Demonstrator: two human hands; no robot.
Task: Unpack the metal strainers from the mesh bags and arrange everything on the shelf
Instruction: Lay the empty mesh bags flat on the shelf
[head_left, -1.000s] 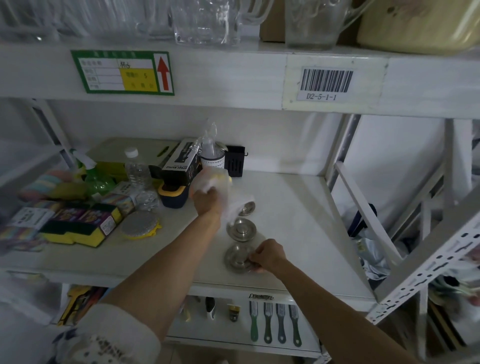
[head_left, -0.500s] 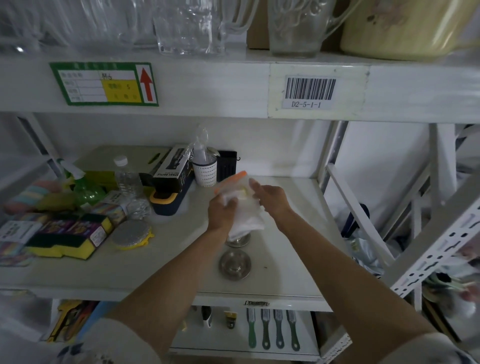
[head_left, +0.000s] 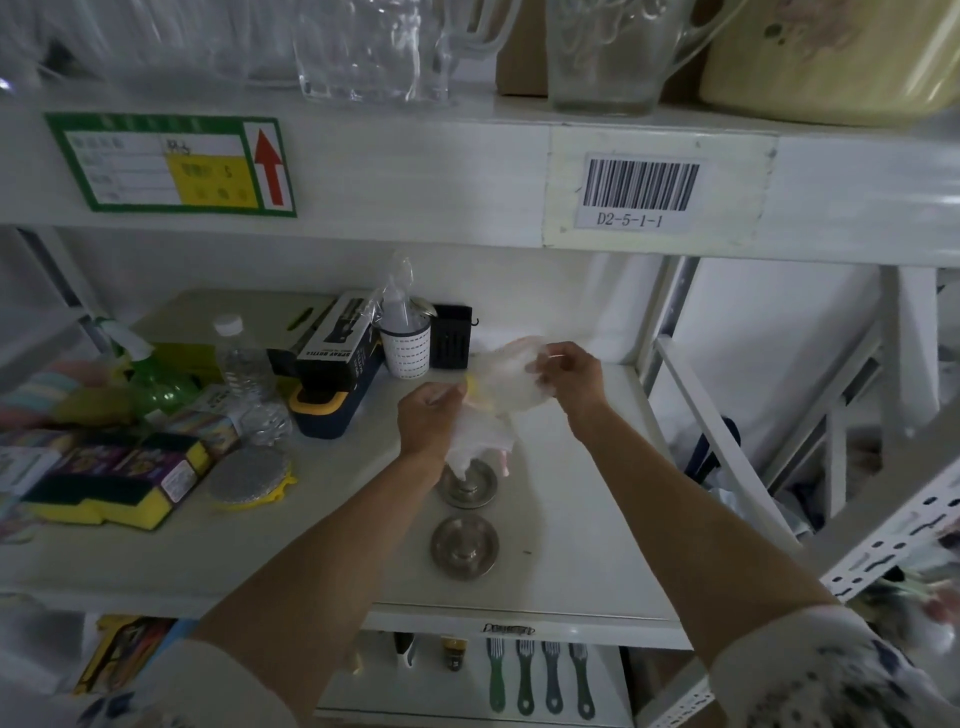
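A white mesh bag (head_left: 501, 395) with yellow and pink trim hangs above the white shelf (head_left: 582, 499), held between both hands. My left hand (head_left: 428, 421) pinches its left side by the yellow trim; my right hand (head_left: 571, 374) grips its upper right edge, stretching it. Two round metal strainers rest on the shelf below: the near one (head_left: 464, 546) lies in full view, the farther one (head_left: 467, 486) is partly covered by the bag's drooping end. I cannot tell whether anything is inside the bag.
Sponges (head_left: 104, 488), a round scouring pad (head_left: 249, 475), a water bottle (head_left: 241, 358), a black box (head_left: 332, 343), a white perforated cup (head_left: 405, 348) and a black holder (head_left: 451, 338) crowd the shelf's left and back. Glass jugs stand on the upper shelf (head_left: 467, 171). Brushes (head_left: 540, 675) hang below.
My right hand left the near strainer, rose and took the bag's right edge. Both hands have since spread apart, pulling the bag wider; the view shifted slightly.
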